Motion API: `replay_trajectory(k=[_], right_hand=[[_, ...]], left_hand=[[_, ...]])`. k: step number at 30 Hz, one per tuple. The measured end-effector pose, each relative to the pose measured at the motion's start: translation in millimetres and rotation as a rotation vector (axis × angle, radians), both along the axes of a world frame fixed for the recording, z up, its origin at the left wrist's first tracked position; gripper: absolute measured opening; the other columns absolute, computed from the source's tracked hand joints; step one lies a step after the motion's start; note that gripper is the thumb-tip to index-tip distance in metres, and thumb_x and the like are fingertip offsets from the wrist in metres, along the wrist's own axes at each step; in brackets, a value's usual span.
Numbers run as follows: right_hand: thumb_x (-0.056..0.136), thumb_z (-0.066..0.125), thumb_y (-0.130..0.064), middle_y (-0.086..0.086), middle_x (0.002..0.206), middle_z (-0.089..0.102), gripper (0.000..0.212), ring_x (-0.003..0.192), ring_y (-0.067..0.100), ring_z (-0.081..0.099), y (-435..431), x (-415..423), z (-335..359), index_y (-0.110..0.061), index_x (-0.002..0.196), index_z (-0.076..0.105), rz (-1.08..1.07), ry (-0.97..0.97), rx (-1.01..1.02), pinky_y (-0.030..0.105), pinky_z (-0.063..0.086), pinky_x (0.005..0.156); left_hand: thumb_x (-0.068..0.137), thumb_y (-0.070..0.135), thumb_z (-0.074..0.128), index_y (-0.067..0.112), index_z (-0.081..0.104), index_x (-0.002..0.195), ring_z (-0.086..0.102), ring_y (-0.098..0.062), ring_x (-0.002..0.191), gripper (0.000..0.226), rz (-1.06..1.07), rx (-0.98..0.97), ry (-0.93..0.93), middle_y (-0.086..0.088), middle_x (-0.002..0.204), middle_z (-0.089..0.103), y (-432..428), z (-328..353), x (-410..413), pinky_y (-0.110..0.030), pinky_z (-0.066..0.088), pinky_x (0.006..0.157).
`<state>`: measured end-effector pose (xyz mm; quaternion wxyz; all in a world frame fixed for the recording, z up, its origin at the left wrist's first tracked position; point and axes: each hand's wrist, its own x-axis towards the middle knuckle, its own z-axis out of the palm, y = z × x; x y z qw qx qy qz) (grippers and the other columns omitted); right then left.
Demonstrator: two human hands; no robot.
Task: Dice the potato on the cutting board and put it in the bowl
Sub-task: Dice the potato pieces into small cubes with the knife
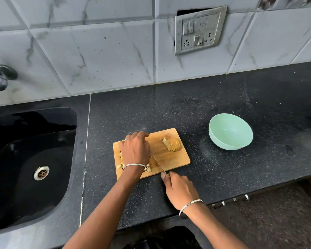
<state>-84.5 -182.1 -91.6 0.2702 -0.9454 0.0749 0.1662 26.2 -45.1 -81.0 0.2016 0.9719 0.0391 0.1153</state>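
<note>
On the cutting board (162,155), my left hand (136,150) curls over the potato (148,169) (firm, light, wet-slick, so I pin it from above), right hand (180,190) grips the knife (158,164), bowl (230,133) empty.

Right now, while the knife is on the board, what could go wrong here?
The knife runs right beside the left hand, which holds the potato pieces; a slip may cut the fingers. Some pieces lie at the cutting board's left near edge and may fall onto the black counter. The green bowl stands apart to the right, so dice may spill on the way.
</note>
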Motion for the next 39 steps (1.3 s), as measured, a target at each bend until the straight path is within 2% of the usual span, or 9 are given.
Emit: replay_trajectory(k=[3, 6, 11, 16, 19, 24, 31, 35, 39], right_hand=[[0.103, 0.028, -0.050, 0.012, 0.099, 0.065, 0.038, 0.097, 0.039, 0.061, -5, 1, 5, -0.020, 0.095, 0.051, -0.064, -0.045, 0.024, 0.041, 0.042, 0.069], [0.102, 0.026, -0.053, 0.012, 0.098, 0.065, 0.041, 0.097, 0.040, 0.061, -17, 4, 8, -0.022, 0.093, 0.051, -0.118, -0.088, 0.026, 0.041, 0.040, 0.069], [0.102, 0.024, -0.055, 0.011, 0.090, 0.063, 0.043, 0.094, 0.039, 0.058, -34, 8, 8, -0.023, 0.086, 0.049, -0.194, -0.133, 0.054, 0.044, 0.046, 0.078], [0.098, 0.022, -0.060, 0.001, 0.086, 0.067, 0.052, 0.089, 0.031, 0.062, -39, 9, -1, -0.023, 0.088, 0.056, -0.218, -0.155, 0.100, 0.043, 0.048, 0.081], [0.099, 0.024, -0.058, -0.001, 0.092, 0.069, 0.050, 0.091, 0.029, 0.062, -40, 8, -6, -0.022, 0.090, 0.058, -0.209, -0.150, 0.123, 0.042, 0.048, 0.081], [0.099, 0.026, -0.059, -0.002, 0.084, 0.068, 0.049, 0.085, 0.027, 0.063, -40, 9, -9, -0.023, 0.085, 0.056, -0.210, -0.164, 0.141, 0.041, 0.048, 0.078], [0.098, 0.023, -0.060, -0.002, 0.088, 0.068, 0.050, 0.088, 0.029, 0.062, -29, 12, -16, -0.024, 0.085, 0.055, -0.155, -0.123, 0.113, 0.042, 0.047, 0.079], [0.098, 0.024, -0.062, 0.002, 0.089, 0.067, 0.052, 0.090, 0.032, 0.062, -22, 14, -20, -0.024, 0.088, 0.057, -0.164, -0.055, 0.098, 0.042, 0.048, 0.079], [0.099, 0.025, -0.060, 0.004, 0.090, 0.066, 0.051, 0.091, 0.033, 0.062, -20, 16, -17, -0.023, 0.089, 0.058, -0.157, -0.031, 0.087, 0.042, 0.048, 0.078]], left_hand=[[0.084, 0.009, 0.049, 0.027, 0.062, 0.104, 0.057, -0.024, 0.099, 0.030, 0.005, -0.074, -0.004, 0.005, 0.099, 0.070, -4, 2, 5, -0.037, 0.031, 0.078], [0.078, 0.005, 0.049, 0.027, 0.061, 0.105, 0.058, -0.025, 0.102, 0.037, -0.071, -0.126, 0.031, 0.007, 0.103, 0.069, -7, -1, 13, -0.038, 0.039, 0.082], [0.094, 0.020, 0.051, 0.037, 0.066, 0.115, 0.062, -0.022, 0.107, 0.031, -0.267, -0.043, 0.167, 0.007, 0.110, 0.070, -17, -14, 37, -0.043, 0.048, 0.089], [0.089, 0.028, 0.063, 0.042, 0.068, 0.113, 0.059, -0.020, 0.108, 0.028, -0.364, 0.045, 0.252, 0.008, 0.111, 0.067, -29, -14, 53, -0.042, 0.043, 0.091], [0.086, 0.027, 0.068, 0.041, 0.070, 0.104, 0.058, -0.019, 0.106, 0.023, -0.355, 0.049, 0.231, 0.010, 0.107, 0.067, -30, -16, 55, -0.041, 0.043, 0.089], [0.083, 0.034, 0.071, 0.034, 0.071, 0.091, 0.058, -0.018, 0.103, 0.008, -0.269, 0.025, 0.159, 0.010, 0.100, 0.068, -22, -19, 46, -0.037, 0.039, 0.085], [0.084, 0.043, 0.069, 0.037, 0.074, 0.095, 0.054, -0.017, 0.100, 0.014, -0.211, 0.066, 0.141, 0.012, 0.100, 0.065, -5, -26, 33, -0.035, 0.036, 0.081], [0.085, 0.041, 0.068, 0.037, 0.074, 0.095, 0.053, -0.017, 0.101, 0.012, -0.197, 0.059, 0.128, 0.013, 0.102, 0.066, -3, -24, 27, -0.033, 0.029, 0.078], [0.085, 0.042, 0.067, 0.036, 0.074, 0.094, 0.054, -0.017, 0.102, 0.013, -0.178, 0.071, 0.114, 0.012, 0.102, 0.067, -5, -21, 24, -0.034, 0.030, 0.078]])
